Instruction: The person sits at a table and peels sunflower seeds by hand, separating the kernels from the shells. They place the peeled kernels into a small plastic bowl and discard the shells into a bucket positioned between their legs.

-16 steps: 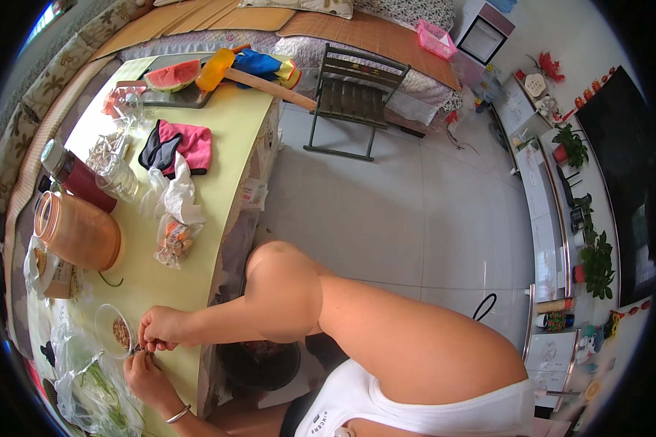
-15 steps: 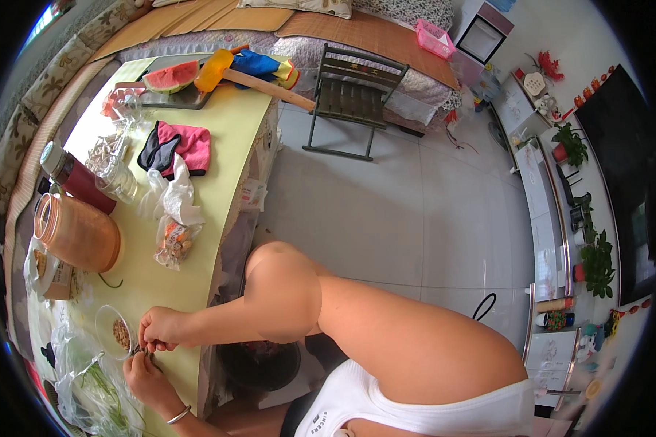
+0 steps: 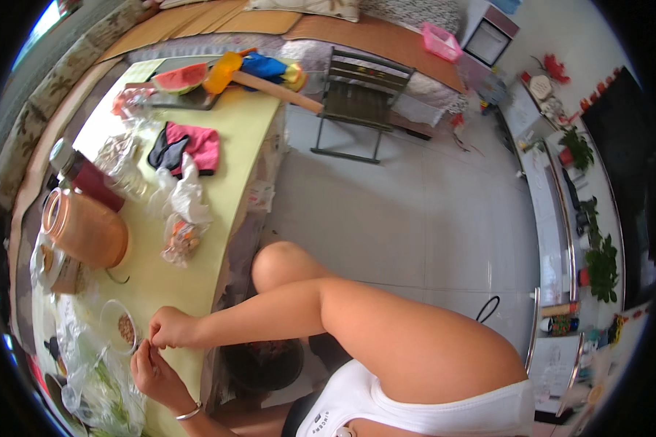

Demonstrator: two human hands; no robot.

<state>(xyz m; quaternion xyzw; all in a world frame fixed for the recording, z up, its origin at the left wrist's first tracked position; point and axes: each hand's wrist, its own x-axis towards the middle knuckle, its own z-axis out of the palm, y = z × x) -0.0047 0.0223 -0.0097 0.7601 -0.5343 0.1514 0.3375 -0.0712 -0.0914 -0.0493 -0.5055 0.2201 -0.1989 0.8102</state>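
A: Where are the hands?
B: Over the table (image 3: 169, 282), close to its long right edge, toward the lower end. The right hand (image 3: 173, 328) and the left hand (image 3: 157, 375) meet at the fingertips.

A: And the grip on each?
B: Fingers drawn together on both. Whether something small is pinched between them, I can't tell; it's too blurred.

A: What is nearest?
B: A clear cup (image 3: 112, 317) with brown bits (image 3: 127, 329) inside, just beside the fingertips, farther in from that right edge.

A: Anything else around?
B: A clear bag (image 3: 102, 393) with green stalks lies toward the lower left corner. Up along the left edge stands an orange-tinted jar (image 3: 87, 229). A small packet (image 3: 181, 240) lies nearer the right edge, and a watermelon piece (image 3: 181, 79) sits by the far edge.
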